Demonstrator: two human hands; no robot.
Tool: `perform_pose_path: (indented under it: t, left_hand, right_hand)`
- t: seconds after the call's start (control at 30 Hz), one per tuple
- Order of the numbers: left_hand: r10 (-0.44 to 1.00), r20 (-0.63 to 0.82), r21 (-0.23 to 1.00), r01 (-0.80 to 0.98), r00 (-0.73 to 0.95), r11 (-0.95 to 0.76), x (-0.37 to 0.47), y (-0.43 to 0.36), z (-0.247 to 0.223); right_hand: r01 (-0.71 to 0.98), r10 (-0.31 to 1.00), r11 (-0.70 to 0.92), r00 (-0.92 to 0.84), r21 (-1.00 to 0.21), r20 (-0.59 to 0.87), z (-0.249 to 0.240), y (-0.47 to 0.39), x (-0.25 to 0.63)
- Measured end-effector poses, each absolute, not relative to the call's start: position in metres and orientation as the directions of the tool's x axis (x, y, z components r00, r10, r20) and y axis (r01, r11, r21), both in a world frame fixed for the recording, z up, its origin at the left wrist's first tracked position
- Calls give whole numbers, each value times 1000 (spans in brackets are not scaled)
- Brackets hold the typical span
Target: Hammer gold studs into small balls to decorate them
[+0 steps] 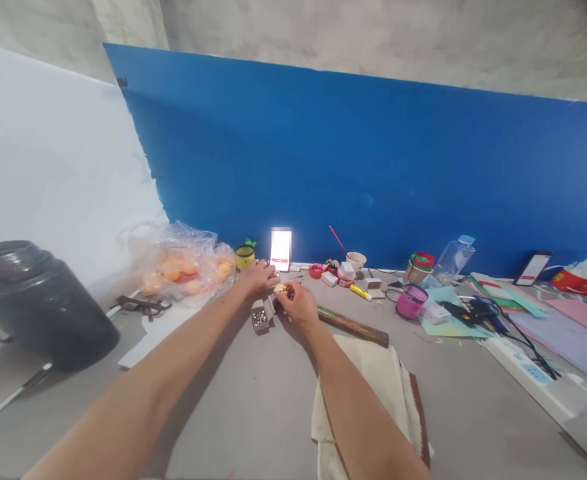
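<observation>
My right hand (299, 305) is closed, its fingertips pinching a small yellow-orange round piece (280, 289). Just beyond it, my left hand (258, 277) reaches forward with its fingers curled together near a lit phone (280, 251). Something small and pale shows at those left fingertips, too small to name. Below the hands stands a small open box (260, 319) with several shiny metal bits in it. Right of my right hand, a wooden stick (354, 326), perhaps a tool handle, lies on the table; its far end is behind the hand.
A clear bag of orange pieces (183, 267), glasses (138, 305) and a dark jug (48, 307) are on the left. A folded cloth (373, 380) lies under my right forearm. Rightward are a yellow tube (360, 292), a pink cup (411, 302), a bottle (454, 259) and a power strip (523, 370).
</observation>
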State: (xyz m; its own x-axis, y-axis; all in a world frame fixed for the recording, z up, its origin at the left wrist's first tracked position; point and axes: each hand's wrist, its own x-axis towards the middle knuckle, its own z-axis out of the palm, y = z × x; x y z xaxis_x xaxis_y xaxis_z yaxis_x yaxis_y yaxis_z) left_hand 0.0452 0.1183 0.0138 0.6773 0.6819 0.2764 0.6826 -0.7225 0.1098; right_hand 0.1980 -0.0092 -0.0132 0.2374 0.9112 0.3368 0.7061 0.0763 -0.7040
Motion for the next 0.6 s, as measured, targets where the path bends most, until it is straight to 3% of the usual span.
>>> perform_pose_path:
  t: [0.1, 0.3, 0.4, 0.6]
  left_hand:
    - [615, 252, 38, 628, 747, -777, 37, 120, 7]
    - [749, 309, 73, 771, 586, -633, 43, 106, -2]
    - [708, 288, 48, 729, 645, -683, 49, 106, 0]
    - [627, 63, -37, 629, 777, -776, 63, 118, 14]
  right_hand:
    - [713, 914, 75, 230, -697, 333, -11, -11, 197]
    - [716, 920, 76, 219, -694, 326, -10, -12, 197]
    - [724, 914, 70, 230, -686, 335, -12, -11, 197]
    - [733, 917, 58, 230, -678, 326, -12, -10, 198]
